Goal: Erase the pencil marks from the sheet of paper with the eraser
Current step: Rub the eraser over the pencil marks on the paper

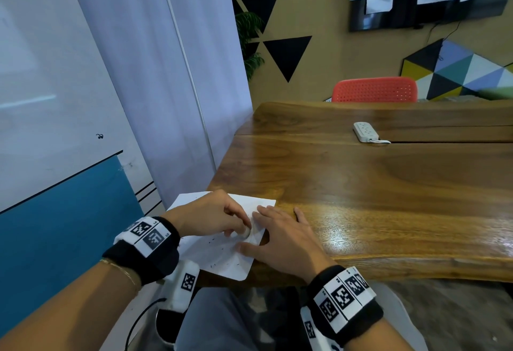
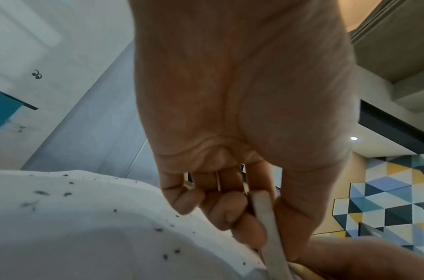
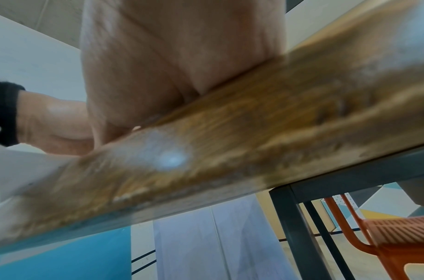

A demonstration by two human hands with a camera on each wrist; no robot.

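A white sheet of paper (image 1: pixel 222 256) lies at the near left corner of the wooden table (image 1: pixel 388 198), speckled with dark eraser crumbs (image 2: pixel 67 194). My left hand (image 1: pixel 219 217) pinches a pale eraser (image 1: pixel 246 231) between thumb and curled fingers and holds it down on the sheet. In the left wrist view the eraser (image 2: pixel 268 227) shows as a thin pale slab standing on the paper (image 2: pixel 86 236). My right hand (image 1: pixel 280 236) lies flat with straight, spread fingers, pressing the sheet's right edge to the table. In the right wrist view only its palm (image 3: pixel 170 66) on the wood shows.
A white power strip (image 1: pixel 366 131) lies farther back on the table. An orange chair (image 1: pixel 374 90) stands behind the far edge. A white curtain (image 1: pixel 172 73) and wall run close along the left. The table's front edge (image 1: pixel 388 273) is just by my lap.
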